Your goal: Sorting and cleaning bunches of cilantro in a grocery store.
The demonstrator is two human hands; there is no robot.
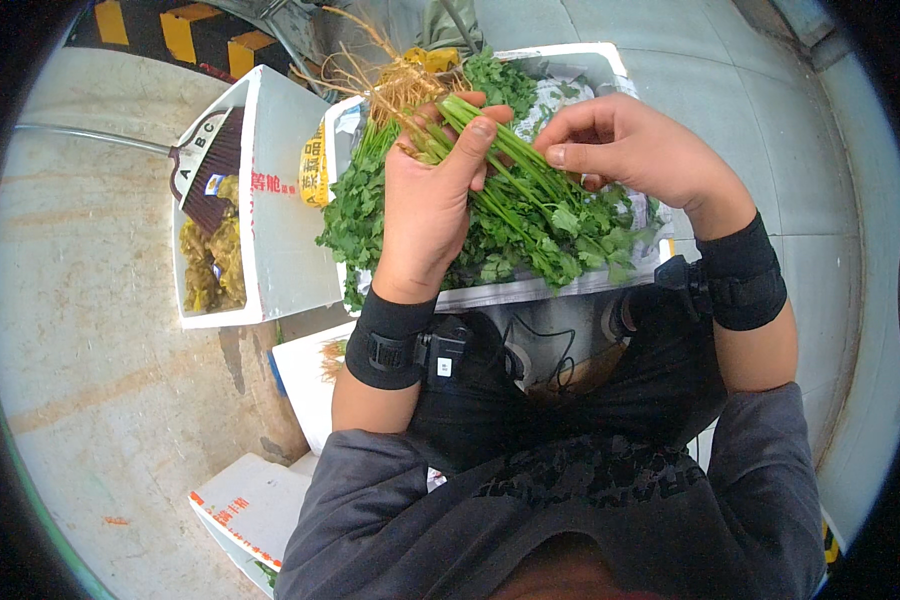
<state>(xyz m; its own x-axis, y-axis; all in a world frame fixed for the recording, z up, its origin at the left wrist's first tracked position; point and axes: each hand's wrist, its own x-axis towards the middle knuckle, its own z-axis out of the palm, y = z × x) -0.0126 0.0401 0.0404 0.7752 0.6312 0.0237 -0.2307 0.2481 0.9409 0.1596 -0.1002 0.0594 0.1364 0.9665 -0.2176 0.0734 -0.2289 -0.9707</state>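
My left hand (431,195) grips a bunch of coriander (521,161) by its stems, close to the root end. Pale, stringy roots stick out past my fingers toward the upper left, while the leaves hang to the lower right. My right hand (630,150) is at the right side of the stems, thumb and forefinger nearly together; whether a stem is pinched there is hidden. Beneath both hands stands a white foam box (465,300) lined with newspaper. More coriander (352,214) lies inside it, its roots (405,86) piled at the back left.
Left of the coriander, a tipped white foam box (289,165) holds yellowish knobbly goods (229,262) and a dark broom head (214,169). Another foam box (251,510) sits lower left, near a white foam surface (304,397). A black-and-yellow striped barrier (180,34) stands behind.
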